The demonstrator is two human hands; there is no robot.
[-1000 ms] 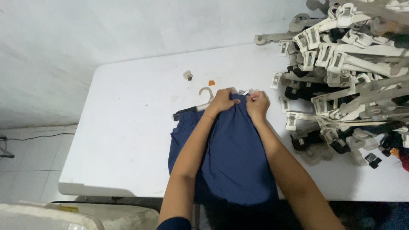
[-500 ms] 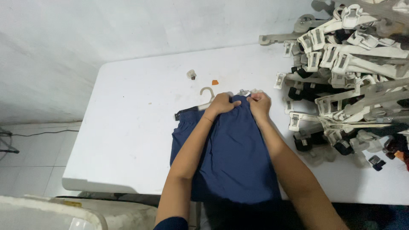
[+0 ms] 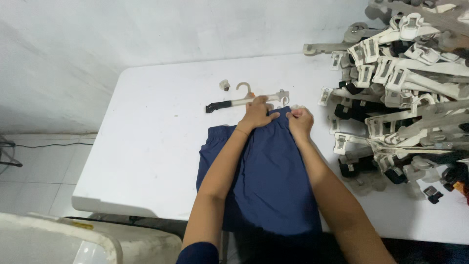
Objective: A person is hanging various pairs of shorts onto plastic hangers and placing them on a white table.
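Observation:
A dark blue garment [image 3: 266,178] lies flat on the white table [image 3: 156,146], its lower end hanging over the near edge. My left hand [image 3: 256,113] grips the garment's top edge at the left and rests against a white clip hanger [image 3: 244,100] that lies just beyond it. My right hand [image 3: 300,121] pinches the top edge at the right, close to the hanger's right clip. The hanger's left end carries a dark clip and sticks out to the left.
A big heap of white clip hangers [image 3: 405,88] fills the table's right side, some with dark clips. A small white piece [image 3: 224,85] lies near the hanger hook. A white wall stands behind; a tiled floor and a cable [image 3: 29,145] are at the left.
The hanger has come free of the garment's top edge and now lies exposed above it, pushed to the left. Both hands stay on the top edge.

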